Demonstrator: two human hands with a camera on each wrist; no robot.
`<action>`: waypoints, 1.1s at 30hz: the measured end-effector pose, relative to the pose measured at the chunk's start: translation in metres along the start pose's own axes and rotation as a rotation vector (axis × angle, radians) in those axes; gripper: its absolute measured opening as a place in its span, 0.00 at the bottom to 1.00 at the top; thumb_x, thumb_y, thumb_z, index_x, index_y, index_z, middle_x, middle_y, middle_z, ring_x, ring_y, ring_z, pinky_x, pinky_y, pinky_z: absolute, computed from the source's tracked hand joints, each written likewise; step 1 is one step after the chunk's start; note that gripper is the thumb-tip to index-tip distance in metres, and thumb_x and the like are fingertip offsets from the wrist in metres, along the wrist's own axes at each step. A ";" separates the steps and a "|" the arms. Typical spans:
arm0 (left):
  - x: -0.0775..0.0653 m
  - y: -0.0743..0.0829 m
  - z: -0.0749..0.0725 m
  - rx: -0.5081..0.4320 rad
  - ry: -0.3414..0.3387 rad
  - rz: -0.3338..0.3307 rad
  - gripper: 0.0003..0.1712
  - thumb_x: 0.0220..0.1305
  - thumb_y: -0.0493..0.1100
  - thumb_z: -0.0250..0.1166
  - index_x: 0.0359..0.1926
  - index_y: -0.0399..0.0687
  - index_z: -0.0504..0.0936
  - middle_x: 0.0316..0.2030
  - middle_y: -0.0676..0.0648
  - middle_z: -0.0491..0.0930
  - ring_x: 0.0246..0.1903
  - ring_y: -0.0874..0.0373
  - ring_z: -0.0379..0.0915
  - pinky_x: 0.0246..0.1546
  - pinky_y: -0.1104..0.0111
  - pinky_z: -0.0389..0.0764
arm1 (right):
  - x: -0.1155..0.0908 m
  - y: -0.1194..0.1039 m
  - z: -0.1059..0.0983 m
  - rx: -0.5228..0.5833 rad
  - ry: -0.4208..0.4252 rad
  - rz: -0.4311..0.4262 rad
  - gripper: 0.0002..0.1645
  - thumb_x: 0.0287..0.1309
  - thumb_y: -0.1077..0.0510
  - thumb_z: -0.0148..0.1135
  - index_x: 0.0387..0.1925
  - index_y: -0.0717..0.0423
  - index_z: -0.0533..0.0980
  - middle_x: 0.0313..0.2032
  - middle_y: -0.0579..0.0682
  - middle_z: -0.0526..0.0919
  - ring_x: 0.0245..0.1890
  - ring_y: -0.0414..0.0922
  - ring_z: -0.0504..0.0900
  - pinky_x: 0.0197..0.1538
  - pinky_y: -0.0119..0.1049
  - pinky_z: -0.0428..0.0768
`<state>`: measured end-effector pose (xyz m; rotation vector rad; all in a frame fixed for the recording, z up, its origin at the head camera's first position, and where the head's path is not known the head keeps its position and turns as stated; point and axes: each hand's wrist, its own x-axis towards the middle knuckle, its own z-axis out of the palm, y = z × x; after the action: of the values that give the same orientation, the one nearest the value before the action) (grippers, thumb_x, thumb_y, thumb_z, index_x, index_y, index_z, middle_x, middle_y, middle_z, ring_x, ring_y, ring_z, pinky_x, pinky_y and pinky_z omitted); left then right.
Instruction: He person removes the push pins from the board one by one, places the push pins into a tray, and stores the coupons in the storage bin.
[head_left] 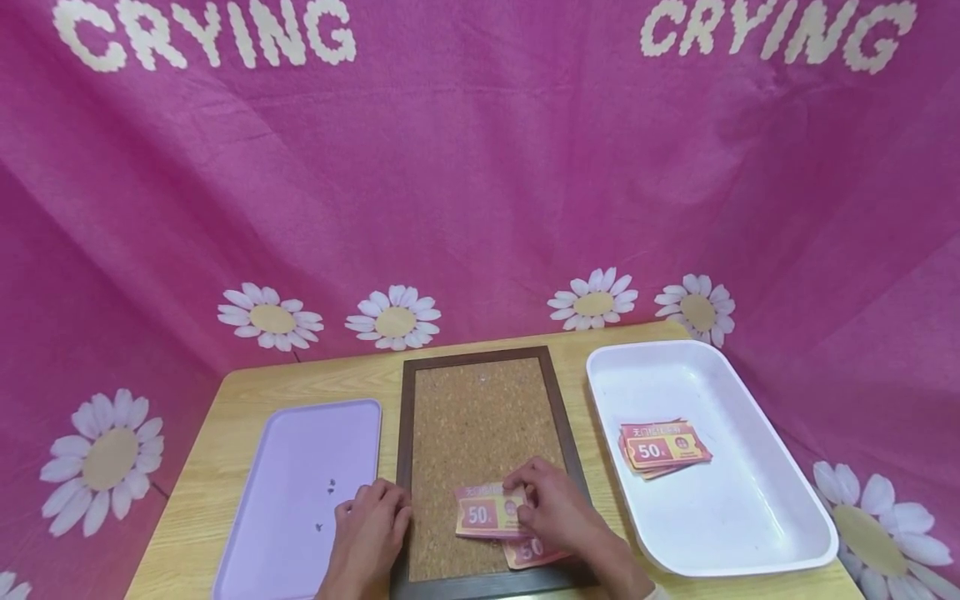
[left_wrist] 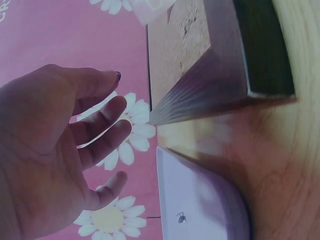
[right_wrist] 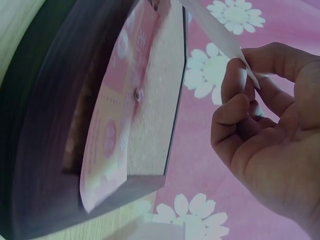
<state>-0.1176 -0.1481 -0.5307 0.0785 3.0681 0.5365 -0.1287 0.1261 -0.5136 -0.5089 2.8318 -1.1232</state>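
Observation:
My right hand (head_left: 551,504) pinches a red and yellow paper coupon marked 50 (head_left: 483,512) by its right end, above the lower part of a dark-framed cork board (head_left: 480,433). In the right wrist view the held coupon (right_wrist: 217,32) sits between thumb and fingers. A second coupon (head_left: 528,552) lies beneath it near the board's lower right corner, with a small push pin (right_wrist: 138,95) on it. My left hand (head_left: 371,525) is beside the board's left frame, its fingers loosely bent; a small dark spot shows at one fingertip (left_wrist: 118,76).
Left of the board lies a lilac tray (head_left: 315,442) with several small pins (head_left: 332,486). On the right stands a deep white tray (head_left: 727,508) with a pile of coupons (head_left: 663,446). A pink daisy-print cloth (head_left: 465,208) hangs behind the wooden table (head_left: 195,492).

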 end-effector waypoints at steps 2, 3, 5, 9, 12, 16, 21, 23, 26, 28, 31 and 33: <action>0.000 -0.001 -0.002 0.008 0.010 -0.002 0.03 0.62 0.46 0.64 0.30 0.58 0.80 0.37 0.55 0.76 0.41 0.55 0.70 0.47 0.46 0.65 | 0.000 0.002 -0.003 -0.011 0.008 0.003 0.20 0.37 0.66 0.64 0.37 0.48 0.81 0.35 0.39 0.75 0.30 0.32 0.71 0.32 0.26 0.71; 0.000 -0.002 -0.002 0.014 0.021 -0.002 0.04 0.61 0.45 0.64 0.29 0.58 0.80 0.37 0.55 0.76 0.41 0.55 0.70 0.47 0.46 0.65 | 0.000 0.002 -0.004 -0.016 0.012 0.004 0.19 0.37 0.66 0.65 0.37 0.48 0.81 0.35 0.39 0.75 0.30 0.32 0.71 0.32 0.26 0.71; 0.000 -0.003 -0.003 0.026 0.047 0.007 0.04 0.60 0.45 0.64 0.28 0.58 0.79 0.36 0.54 0.76 0.40 0.54 0.70 0.47 0.45 0.65 | 0.001 0.004 -0.006 -0.030 0.021 0.005 0.19 0.37 0.66 0.65 0.36 0.48 0.81 0.36 0.39 0.76 0.30 0.32 0.72 0.33 0.26 0.72; -0.001 -0.004 -0.003 0.057 0.095 0.020 0.03 0.58 0.45 0.64 0.29 0.55 0.81 0.36 0.52 0.77 0.40 0.53 0.71 0.47 0.45 0.65 | 0.001 0.007 -0.009 -0.031 0.039 0.006 0.19 0.37 0.66 0.65 0.36 0.47 0.81 0.36 0.38 0.76 0.30 0.32 0.72 0.33 0.26 0.72; -0.001 -0.006 -0.003 0.070 0.088 0.017 0.05 0.58 0.46 0.63 0.30 0.52 0.83 0.37 0.51 0.77 0.40 0.52 0.71 0.48 0.43 0.65 | 0.000 0.009 -0.012 -0.035 0.063 0.006 0.20 0.36 0.66 0.65 0.36 0.46 0.82 0.36 0.37 0.76 0.29 0.30 0.72 0.33 0.26 0.72; -0.002 -0.009 -0.005 0.067 0.044 -0.009 0.06 0.57 0.46 0.63 0.29 0.51 0.83 0.37 0.51 0.77 0.40 0.51 0.71 0.49 0.41 0.63 | -0.003 0.010 -0.019 -0.032 0.073 0.017 0.20 0.37 0.67 0.64 0.36 0.47 0.82 0.37 0.37 0.76 0.28 0.30 0.72 0.32 0.26 0.72; -0.002 -0.016 -0.006 0.071 0.047 -0.030 0.06 0.56 0.46 0.62 0.25 0.53 0.81 0.38 0.50 0.77 0.41 0.51 0.72 0.50 0.41 0.63 | -0.006 0.013 -0.030 -0.024 0.080 0.053 0.19 0.39 0.68 0.63 0.36 0.47 0.81 0.37 0.38 0.77 0.27 0.30 0.73 0.30 0.26 0.73; -0.004 -0.020 -0.007 0.067 0.067 -0.027 0.06 0.56 0.45 0.61 0.24 0.54 0.80 0.38 0.51 0.77 0.42 0.51 0.72 0.50 0.42 0.62 | -0.006 0.016 -0.034 -0.032 0.094 0.069 0.19 0.39 0.68 0.64 0.36 0.46 0.81 0.36 0.38 0.77 0.27 0.30 0.73 0.30 0.26 0.72; -0.007 -0.028 -0.008 0.058 0.109 -0.007 0.06 0.56 0.44 0.60 0.23 0.54 0.79 0.38 0.51 0.78 0.43 0.51 0.73 0.50 0.42 0.62 | -0.007 0.022 -0.040 -0.038 0.112 0.091 0.19 0.40 0.68 0.64 0.36 0.46 0.81 0.35 0.39 0.77 0.27 0.32 0.72 0.31 0.26 0.71; -0.009 -0.034 -0.008 0.058 0.132 0.002 0.06 0.56 0.44 0.60 0.24 0.54 0.79 0.39 0.50 0.78 0.43 0.50 0.73 0.50 0.42 0.61 | -0.008 0.025 -0.045 -0.050 0.127 0.111 0.19 0.39 0.67 0.65 0.36 0.46 0.81 0.34 0.38 0.77 0.27 0.32 0.72 0.31 0.27 0.71; -0.011 -0.042 -0.008 0.059 0.160 0.009 0.05 0.55 0.43 0.60 0.25 0.53 0.80 0.40 0.48 0.79 0.45 0.48 0.73 0.49 0.42 0.61 | -0.009 0.030 -0.052 -0.044 0.137 0.142 0.19 0.40 0.67 0.65 0.37 0.45 0.81 0.35 0.39 0.77 0.27 0.33 0.73 0.31 0.27 0.71; -0.013 -0.047 -0.009 0.059 0.175 0.004 0.05 0.55 0.43 0.61 0.26 0.51 0.81 0.40 0.47 0.79 0.45 0.47 0.73 0.49 0.41 0.61 | -0.009 0.032 -0.056 -0.034 0.136 0.163 0.20 0.41 0.68 0.65 0.37 0.45 0.81 0.36 0.40 0.78 0.28 0.33 0.74 0.30 0.27 0.72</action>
<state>-0.1073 -0.1962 -0.5385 0.0409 3.2552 0.4766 -0.1383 0.1880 -0.4949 -0.2057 2.9466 -1.1212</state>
